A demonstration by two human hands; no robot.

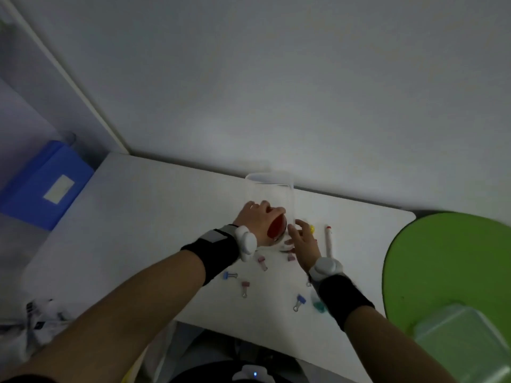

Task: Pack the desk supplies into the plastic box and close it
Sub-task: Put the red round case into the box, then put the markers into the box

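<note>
A plain grey-white wall (276,78) fills the upper view, dim and evenly lit. A white strip of trim (69,87) slants down the left side to the white surface (138,217), which stands against the wall. Left of it sits a blue box (41,189) with a pale label; on the right is a bright green rounded top (442,258).
</note>
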